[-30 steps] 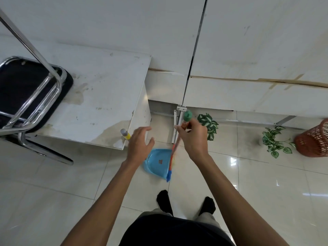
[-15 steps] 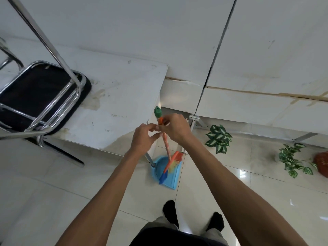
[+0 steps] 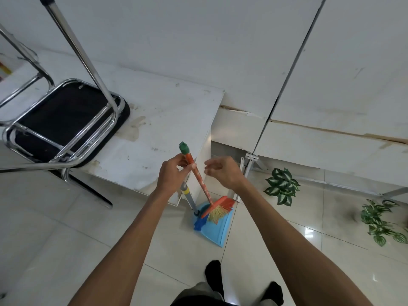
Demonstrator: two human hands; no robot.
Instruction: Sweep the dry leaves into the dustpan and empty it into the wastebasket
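Left hand (image 3: 174,173) pinches broom (image 3: 204,188) handle near top, right hand (image 3: 223,173) loose, empty beside it. Bristles sit in dustpan (image 3: 217,230). Risk: high one-handed grip, so broom swings and tips dustpan. Leaves (image 3: 282,186) unswept.

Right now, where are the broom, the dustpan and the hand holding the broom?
broom (image 3: 202,184): head view, on the orange handle below the hand.
dustpan (image 3: 218,231): head view, on the bare blue pan.
left hand (image 3: 172,175): head view, on the back of the hand, which grips the broom handle.
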